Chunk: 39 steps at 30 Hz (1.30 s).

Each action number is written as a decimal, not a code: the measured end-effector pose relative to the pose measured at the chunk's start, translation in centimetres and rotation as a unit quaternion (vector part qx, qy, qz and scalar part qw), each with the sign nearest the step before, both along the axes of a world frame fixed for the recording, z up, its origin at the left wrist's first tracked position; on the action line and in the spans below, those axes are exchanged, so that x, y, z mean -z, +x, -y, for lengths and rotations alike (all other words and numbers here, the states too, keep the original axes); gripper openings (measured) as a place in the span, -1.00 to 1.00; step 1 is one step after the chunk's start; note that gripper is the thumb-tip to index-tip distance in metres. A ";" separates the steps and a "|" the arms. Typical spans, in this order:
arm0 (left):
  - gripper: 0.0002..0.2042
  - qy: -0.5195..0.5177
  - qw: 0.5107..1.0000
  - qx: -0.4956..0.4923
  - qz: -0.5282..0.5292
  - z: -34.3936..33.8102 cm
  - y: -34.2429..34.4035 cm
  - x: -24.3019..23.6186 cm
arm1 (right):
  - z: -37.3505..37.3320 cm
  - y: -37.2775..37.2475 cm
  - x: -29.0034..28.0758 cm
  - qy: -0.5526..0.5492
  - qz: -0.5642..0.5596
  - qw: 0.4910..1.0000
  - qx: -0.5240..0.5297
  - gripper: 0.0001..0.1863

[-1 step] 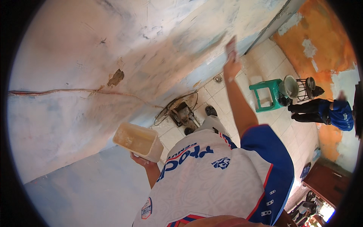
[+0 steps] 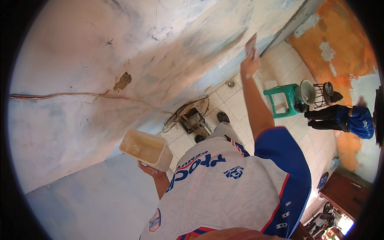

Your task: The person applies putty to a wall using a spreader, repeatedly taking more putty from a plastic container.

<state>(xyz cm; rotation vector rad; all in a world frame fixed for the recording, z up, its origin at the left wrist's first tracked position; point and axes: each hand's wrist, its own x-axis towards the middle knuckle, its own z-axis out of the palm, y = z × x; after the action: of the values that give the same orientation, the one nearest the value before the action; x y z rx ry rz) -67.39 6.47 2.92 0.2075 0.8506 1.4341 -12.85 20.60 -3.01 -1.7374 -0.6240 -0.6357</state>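
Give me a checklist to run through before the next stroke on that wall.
1. Left hand holds the plastic tub from below: ok.
2. Tub roughly level: ok.
3. Right hand grips the flat tool against the wall: ok.
4. How much is in the tub: cannot tell.
5. Floor at the feet: not ok, a fan lies by the shoes.
6. Green stool stands apart from the raised arm: ok.

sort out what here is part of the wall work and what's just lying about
In use:
- left hand holding a rectangular tub
- right hand pressing a flat tool to the wall

Lying about:
- fan on the floor
- green stool
- pots on wire rack
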 end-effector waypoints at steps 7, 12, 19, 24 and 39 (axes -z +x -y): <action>-0.48 -0.017 1.000 0.004 0.007 0.7 0.1 0.2 | -4.0 -10.2 0.3 -0.077 -0.128 0.983 -0.110 -0.75; -0.46 -0.033 0.998 -0.017 0.048 0.5 -0.2 0.7 | 4.8 -19.5 0.2 -0.062 -0.148 0.938 -0.307 -0.65; -0.46 0.005 0.999 0.004 0.038 0.4 2.8 0.8 | -0.6 2.3 -1.7 -0.002 -0.023 0.999 -0.025 -0.67; -0.48 -0.004 1.000 -0.030 -0.002 0.6 7.2 -1.0 | -4.0 -0.8 0.2 -0.072 -0.133 0.981 -0.120 -0.72; -0.49 0.025 0.994 -0.018 -0.106 1.8 13.8 0.6 | -1.2 7.3 4.0 -0.011 -0.102 0.987 -0.123 -0.66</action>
<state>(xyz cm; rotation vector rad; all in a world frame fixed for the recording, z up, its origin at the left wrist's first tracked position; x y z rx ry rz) -53.63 4.66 2.28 0.3895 0.9946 1.4863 -5.54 21.78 -7.01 -1.6853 -0.6887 -0.2765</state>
